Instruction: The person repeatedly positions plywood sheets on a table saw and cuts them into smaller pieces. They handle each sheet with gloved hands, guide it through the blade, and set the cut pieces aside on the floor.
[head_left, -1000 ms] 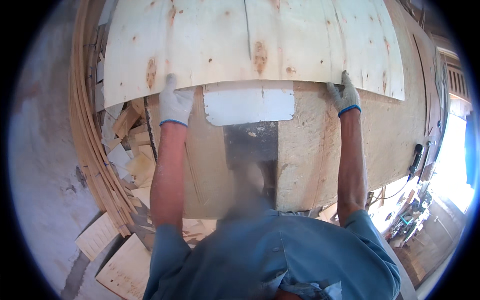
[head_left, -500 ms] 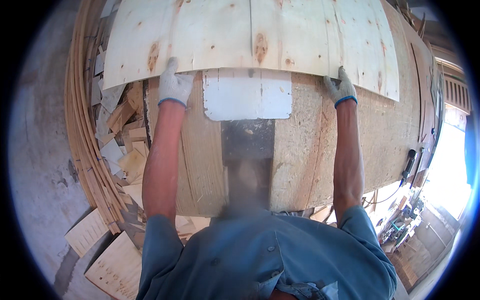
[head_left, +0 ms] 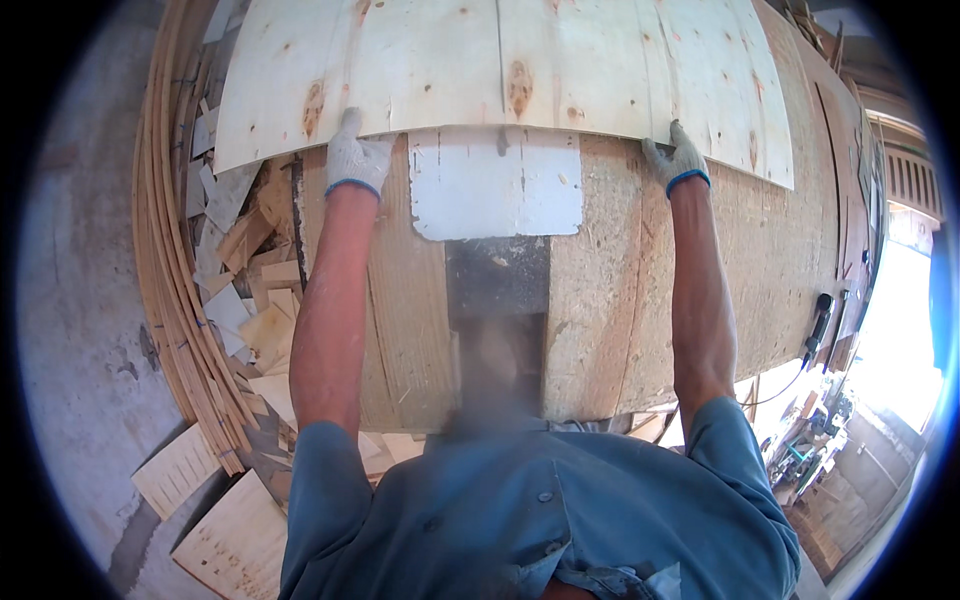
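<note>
A large pale plywood sheet [head_left: 440,80] with brown knots lies over the far part of a wooden worktable [head_left: 590,330]. My left hand [head_left: 356,160], in a white glove with a blue cuff, grips its near edge left of the middle, thumb on top. On the right, my right hand [head_left: 680,160], gloved the same way, holds that edge too. Both hands' other fingers are partly hidden under the sheet. Between my hands, a white plate [head_left: 495,195] set on the tabletop reaches under the sheet's edge. A dark strip [head_left: 497,275] runs from the plate toward me.
Long thin wood strips [head_left: 165,260] stand in a bundle at the left, beside a heap of wood offcuts [head_left: 262,290]. A black handheld tool [head_left: 822,312] with a cable lies at the table's right edge. Two boards [head_left: 235,535] rest at the lower left.
The plywood sheet has shifted slightly away from me, and both hands have moved forward with it, still on its near edge.
</note>
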Demonstrator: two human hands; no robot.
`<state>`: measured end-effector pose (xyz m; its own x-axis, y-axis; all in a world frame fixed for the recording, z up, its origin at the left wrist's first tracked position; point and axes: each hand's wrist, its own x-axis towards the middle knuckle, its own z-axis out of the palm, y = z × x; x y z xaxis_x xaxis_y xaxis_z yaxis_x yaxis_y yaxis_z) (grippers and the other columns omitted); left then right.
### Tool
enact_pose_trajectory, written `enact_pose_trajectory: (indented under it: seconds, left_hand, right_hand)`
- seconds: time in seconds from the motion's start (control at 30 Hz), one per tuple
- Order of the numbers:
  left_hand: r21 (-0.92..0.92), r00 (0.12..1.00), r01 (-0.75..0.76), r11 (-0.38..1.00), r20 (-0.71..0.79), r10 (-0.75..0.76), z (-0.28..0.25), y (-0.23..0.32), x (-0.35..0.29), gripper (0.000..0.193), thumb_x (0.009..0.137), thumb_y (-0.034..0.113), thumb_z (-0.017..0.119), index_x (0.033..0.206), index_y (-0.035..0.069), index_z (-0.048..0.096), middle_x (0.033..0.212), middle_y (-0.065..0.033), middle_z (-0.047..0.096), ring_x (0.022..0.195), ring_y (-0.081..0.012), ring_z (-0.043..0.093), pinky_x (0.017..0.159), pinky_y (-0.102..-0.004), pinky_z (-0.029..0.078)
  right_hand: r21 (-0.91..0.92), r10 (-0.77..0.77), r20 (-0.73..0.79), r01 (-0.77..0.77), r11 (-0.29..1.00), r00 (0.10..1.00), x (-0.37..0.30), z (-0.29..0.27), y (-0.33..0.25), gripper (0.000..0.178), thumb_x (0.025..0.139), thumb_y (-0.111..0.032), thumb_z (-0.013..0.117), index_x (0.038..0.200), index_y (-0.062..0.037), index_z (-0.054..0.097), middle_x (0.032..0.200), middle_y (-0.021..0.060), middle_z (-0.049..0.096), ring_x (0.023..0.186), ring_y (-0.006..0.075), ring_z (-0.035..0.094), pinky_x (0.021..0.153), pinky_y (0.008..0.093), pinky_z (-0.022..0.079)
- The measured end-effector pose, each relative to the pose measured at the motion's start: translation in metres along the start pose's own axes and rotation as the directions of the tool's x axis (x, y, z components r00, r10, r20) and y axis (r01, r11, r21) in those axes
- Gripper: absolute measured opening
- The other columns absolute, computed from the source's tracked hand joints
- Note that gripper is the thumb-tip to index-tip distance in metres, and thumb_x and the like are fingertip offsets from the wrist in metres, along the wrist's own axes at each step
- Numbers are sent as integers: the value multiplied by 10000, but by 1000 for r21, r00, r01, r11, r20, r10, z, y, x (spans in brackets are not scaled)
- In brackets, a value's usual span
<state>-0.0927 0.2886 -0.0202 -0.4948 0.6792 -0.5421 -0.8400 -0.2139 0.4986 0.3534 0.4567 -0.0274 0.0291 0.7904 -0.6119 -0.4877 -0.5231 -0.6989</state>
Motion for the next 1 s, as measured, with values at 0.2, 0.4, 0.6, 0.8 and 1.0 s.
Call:
enact_pose_trajectory:
  seconds: [0.2, 0.4, 0.6, 0.8, 1.0]
  left_hand:
    - [-42, 1000, 16, 999, 15, -15, 17, -3, 0, 409, 956, 68, 560, 1357, 65, 478, 1351, -124, 542, 1271, -331, 497, 1090, -562, 394]
    - [12, 996, -80, 997, -25, 80, 15, -8, 4, 425, 958, 106, 543, 1369, 39, 456, 1356, -136, 524, 1262, -337, 502, 1057, -563, 429]
    - [-28, 996, -70, 997, 44, 71, 12, -8, 0, 412, 961, 122, 537, 1355, 23, 468, 1332, -160, 537, 1229, -341, 528, 1032, -516, 466]
    - [49, 993, -116, 992, 9, 116, 9, -8, 15, 401, 970, 142, 534, 1349, 24, 482, 1332, -148, 539, 1230, -333, 528, 1040, -513, 462]
    - [38, 993, -105, 994, -49, 107, 24, -9, 17, 390, 974, 145, 535, 1342, 26, 483, 1308, -133, 550, 1222, -325, 529, 1048, -531, 446]
  right_hand:
    - [-542, -190, 211, 277, 794, 959, 66, -48, 3, 421, 1034, -232, 451, 1395, -21, 413, 1336, 132, 499, 1162, 281, 542, 917, 434, 550]
    - [35, -50, -50, 52, 998, 997, 38, 9, -9, 380, 1010, -226, 519, 1351, -63, 474, 1240, 131, 589, 1078, 320, 609, 854, 480, 581]
    - [30, -53, -197, 60, 998, 979, 1, 35, -11, 291, 961, -243, 621, 1225, -128, 579, 1166, 127, 636, 1022, 324, 637, 776, 504, 603]
    - [54, -86, -216, 100, 994, 973, -18, 44, -14, 299, 957, -230, 621, 1202, -63, 581, 1014, 133, 565, 794, 267, 577, 713, 477, 620]
    - [64, -98, -223, 115, 991, 970, -15, 41, -11, 312, 944, -221, 638, 1201, -53, 586, 988, 132, 538, 742, 250, 543, 711, 474, 625]
